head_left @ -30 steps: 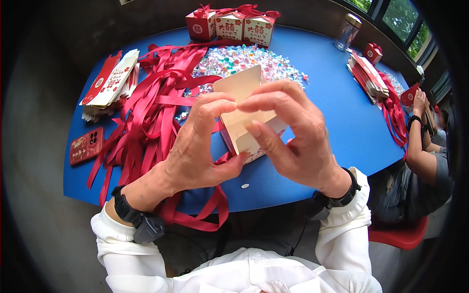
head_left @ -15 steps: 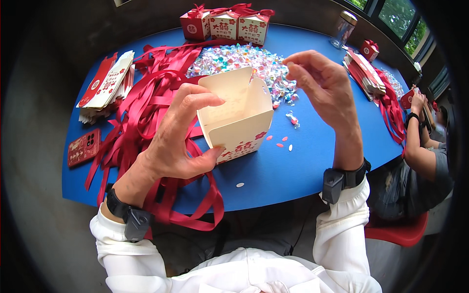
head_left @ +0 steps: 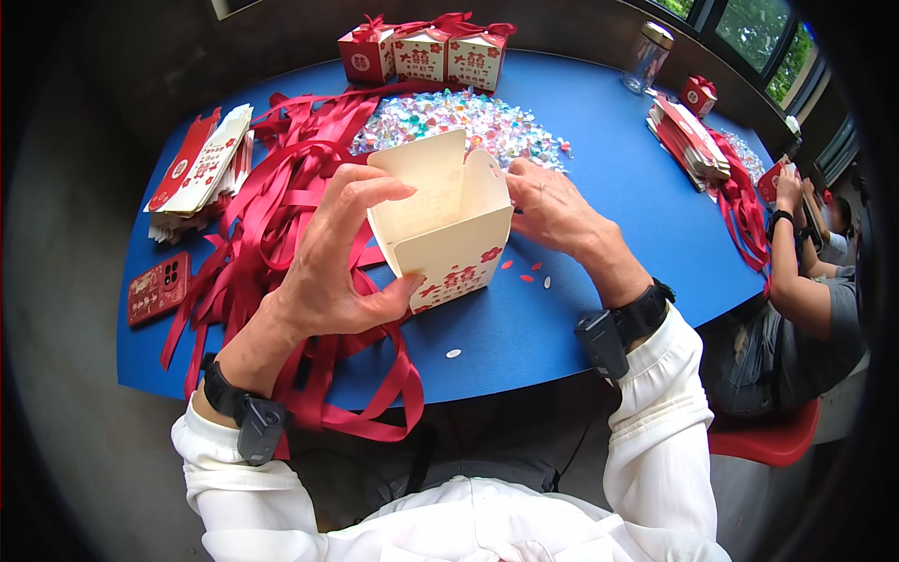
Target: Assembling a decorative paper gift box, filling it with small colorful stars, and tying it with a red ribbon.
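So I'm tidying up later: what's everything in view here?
open box: one, cream, held at table centre
tied boxes: three, red and white, far edge
ribbons: heap, red, left of the open box
sweets: pile, pastel, behind the open box
flat boxes: stack, left; another stack right
phone: one, red case, left edge
jar: one, clear, far right
table: blue
co-worker: seated right
left hand: grips the open box
right hand: at the sweets

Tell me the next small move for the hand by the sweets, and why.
Probably close the right hand on a few wrapped sweets and carry them to the open cream gift box. The left hand grips that box upright with its flaps open, nothing shows inside it, and the right hand rests at the pile's near edge.
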Action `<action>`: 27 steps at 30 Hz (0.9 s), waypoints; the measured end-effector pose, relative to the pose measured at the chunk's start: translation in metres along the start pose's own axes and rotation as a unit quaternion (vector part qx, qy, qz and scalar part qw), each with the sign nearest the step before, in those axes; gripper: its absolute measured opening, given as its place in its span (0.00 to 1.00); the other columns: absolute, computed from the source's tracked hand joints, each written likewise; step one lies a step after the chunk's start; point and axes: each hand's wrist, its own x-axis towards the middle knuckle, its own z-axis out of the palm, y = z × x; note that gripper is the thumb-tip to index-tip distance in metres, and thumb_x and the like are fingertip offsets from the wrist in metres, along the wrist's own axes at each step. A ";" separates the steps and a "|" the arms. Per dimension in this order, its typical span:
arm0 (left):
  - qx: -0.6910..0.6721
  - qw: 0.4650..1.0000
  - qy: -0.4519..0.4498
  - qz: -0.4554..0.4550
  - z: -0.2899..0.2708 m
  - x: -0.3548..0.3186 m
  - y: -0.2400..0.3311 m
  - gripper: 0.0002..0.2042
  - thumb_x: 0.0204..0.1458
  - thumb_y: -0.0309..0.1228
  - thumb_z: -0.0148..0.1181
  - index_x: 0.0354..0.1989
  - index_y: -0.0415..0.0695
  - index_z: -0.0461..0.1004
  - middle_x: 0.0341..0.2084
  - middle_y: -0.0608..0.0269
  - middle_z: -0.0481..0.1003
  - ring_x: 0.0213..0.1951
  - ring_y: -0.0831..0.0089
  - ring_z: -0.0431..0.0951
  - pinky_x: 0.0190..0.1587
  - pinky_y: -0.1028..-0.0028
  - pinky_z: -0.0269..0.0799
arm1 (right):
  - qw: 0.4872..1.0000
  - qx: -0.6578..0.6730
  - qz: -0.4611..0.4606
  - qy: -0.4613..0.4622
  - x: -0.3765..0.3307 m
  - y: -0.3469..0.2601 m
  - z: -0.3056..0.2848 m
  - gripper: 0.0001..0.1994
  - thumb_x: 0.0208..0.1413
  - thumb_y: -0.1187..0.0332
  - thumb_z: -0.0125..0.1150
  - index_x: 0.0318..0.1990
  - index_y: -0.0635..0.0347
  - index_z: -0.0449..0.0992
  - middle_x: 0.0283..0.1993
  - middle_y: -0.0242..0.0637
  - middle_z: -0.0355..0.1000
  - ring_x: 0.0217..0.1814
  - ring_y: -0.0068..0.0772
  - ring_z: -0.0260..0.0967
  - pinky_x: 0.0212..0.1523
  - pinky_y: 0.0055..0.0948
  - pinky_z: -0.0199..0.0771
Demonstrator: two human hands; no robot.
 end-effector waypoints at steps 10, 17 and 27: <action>0.006 1.000 -0.002 0.009 0.001 0.002 0.004 0.35 0.33 0.24 0.71 0.57 0.42 0.66 0.47 0.52 0.67 0.52 0.55 0.69 0.53 0.60 0.69 | 0.996 0.072 -0.031 0.044 0.005 0.008 0.011 0.14 0.58 0.64 0.65 0.48 0.59 0.75 0.43 0.50 0.73 0.48 0.50 0.72 0.50 0.44 0.73; 0.008 1.000 -0.005 0.011 0.000 -0.001 0.003 0.36 0.33 0.25 0.71 0.57 0.43 0.65 0.47 0.51 0.66 0.51 0.55 0.69 0.53 0.60 0.69 | 0.946 0.237 0.107 0.192 0.000 0.014 -0.028 0.15 0.57 0.63 0.68 0.45 0.64 0.76 0.32 0.39 0.77 0.31 0.27 0.74 0.33 0.28 0.77; 0.001 1.000 -0.007 0.015 0.000 0.000 0.007 0.36 0.34 0.24 0.70 0.58 0.43 0.65 0.47 0.50 0.65 0.53 0.53 0.68 0.54 0.59 0.69 | 0.897 0.188 -0.257 0.306 -0.013 -0.069 -0.053 0.16 0.50 0.78 0.70 0.48 0.58 0.80 0.43 0.35 0.73 0.38 0.27 0.74 0.38 0.25 0.78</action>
